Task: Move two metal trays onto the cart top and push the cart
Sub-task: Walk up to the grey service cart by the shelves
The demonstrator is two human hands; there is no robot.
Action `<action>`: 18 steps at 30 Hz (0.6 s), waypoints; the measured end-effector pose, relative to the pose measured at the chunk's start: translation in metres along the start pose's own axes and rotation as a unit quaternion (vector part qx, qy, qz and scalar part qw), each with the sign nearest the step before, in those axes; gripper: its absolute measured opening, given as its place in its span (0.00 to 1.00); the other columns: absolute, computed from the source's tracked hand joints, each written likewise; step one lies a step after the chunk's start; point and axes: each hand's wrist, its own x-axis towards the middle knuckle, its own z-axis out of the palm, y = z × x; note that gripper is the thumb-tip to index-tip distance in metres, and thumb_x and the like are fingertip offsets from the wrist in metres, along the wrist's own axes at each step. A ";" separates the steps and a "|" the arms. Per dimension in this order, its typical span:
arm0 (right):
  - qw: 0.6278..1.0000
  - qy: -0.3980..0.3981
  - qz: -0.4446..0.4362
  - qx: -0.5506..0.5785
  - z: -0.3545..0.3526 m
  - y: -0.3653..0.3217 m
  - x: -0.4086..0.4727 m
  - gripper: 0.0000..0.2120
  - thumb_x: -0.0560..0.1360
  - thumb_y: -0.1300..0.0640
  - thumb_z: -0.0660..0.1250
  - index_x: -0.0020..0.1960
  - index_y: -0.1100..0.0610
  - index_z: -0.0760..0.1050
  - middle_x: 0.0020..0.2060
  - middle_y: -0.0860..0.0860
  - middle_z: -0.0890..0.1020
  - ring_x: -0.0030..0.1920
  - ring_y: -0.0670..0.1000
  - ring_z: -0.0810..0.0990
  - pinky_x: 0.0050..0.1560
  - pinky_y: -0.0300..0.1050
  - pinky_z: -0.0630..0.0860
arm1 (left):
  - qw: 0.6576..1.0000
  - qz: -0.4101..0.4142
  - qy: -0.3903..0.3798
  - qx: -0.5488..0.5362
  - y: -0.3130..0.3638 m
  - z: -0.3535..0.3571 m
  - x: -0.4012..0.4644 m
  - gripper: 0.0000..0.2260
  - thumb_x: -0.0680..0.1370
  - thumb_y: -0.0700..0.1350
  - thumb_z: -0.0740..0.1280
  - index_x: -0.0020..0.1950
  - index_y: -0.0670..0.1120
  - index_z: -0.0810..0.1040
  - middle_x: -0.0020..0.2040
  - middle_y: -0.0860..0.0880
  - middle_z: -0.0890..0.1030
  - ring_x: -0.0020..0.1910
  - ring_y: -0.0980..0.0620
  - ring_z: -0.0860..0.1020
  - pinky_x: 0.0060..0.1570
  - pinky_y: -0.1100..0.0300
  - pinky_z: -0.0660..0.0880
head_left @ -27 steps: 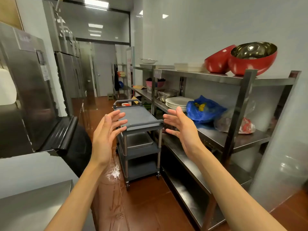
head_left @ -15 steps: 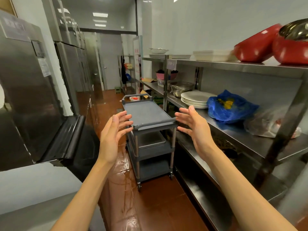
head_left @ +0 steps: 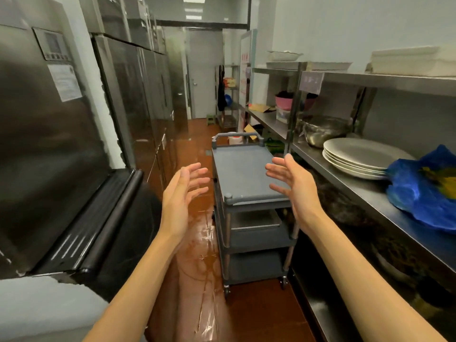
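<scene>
A grey three-shelf cart (head_left: 240, 169) stands in the aisle ahead, its top bare and its handle at the far end. On its middle shelf lies a metal tray (head_left: 254, 220), partly hidden by the top shelf. My left hand (head_left: 181, 193) is raised left of the cart's near end, fingers spread, palm facing right. My right hand (head_left: 293, 183) is held up in front of the cart's near right corner, fingers apart, palm facing left. Neither hand touches anything.
A steel rack (head_left: 365, 191) runs along the right with stacked white plates (head_left: 357, 156), a blue bag (head_left: 427, 191) and a metal bowl (head_left: 323, 130). Steel fridges (head_left: 49, 134) line the left. The red-brown floor (head_left: 197, 255) looks wet and shiny.
The view has moved closer to the cart and swung left, so the red bowls have left the frame. Both hands stay raised and spread, now slightly wider apart.
</scene>
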 end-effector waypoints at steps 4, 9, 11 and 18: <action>1.000 -0.012 -0.003 0.015 0.025 0.026 0.076 0.18 0.82 0.45 0.54 0.59 0.54 0.78 0.54 0.52 0.84 0.55 0.49 0.82 0.60 0.55 0.77 | 1.000 -0.007 0.021 0.015 -0.034 -0.003 0.067 0.28 0.78 0.61 0.56 0.66 0.42 0.75 0.61 0.44 0.81 0.58 0.48 0.81 0.62 0.47 0.77; 1.000 -0.012 -0.001 0.008 0.061 0.067 0.166 0.19 0.82 0.45 0.54 0.60 0.56 0.78 0.53 0.52 0.84 0.54 0.49 0.82 0.60 0.55 0.78 | 0.999 -0.013 0.033 0.016 -0.090 -0.011 0.156 0.27 0.78 0.60 0.55 0.66 0.41 0.75 0.61 0.43 0.81 0.58 0.47 0.81 0.62 0.45 0.76; 1.000 -0.001 0.004 0.007 0.077 0.084 0.206 0.20 0.82 0.46 0.54 0.60 0.57 0.78 0.54 0.53 0.84 0.55 0.49 0.82 0.60 0.55 0.77 | 0.999 -0.019 0.023 0.016 -0.116 -0.013 0.199 0.27 0.77 0.58 0.54 0.66 0.41 0.75 0.61 0.43 0.81 0.58 0.46 0.81 0.62 0.45 0.76; 0.999 0.043 0.023 -0.002 0.125 0.126 0.324 0.20 0.82 0.45 0.54 0.60 0.56 0.78 0.54 0.52 0.84 0.55 0.49 0.82 0.61 0.55 0.77 | 0.999 -0.033 -0.018 0.027 -0.187 -0.026 0.336 0.22 0.79 0.58 0.54 0.62 0.47 0.77 0.60 0.46 0.82 0.57 0.48 0.82 0.62 0.47 0.77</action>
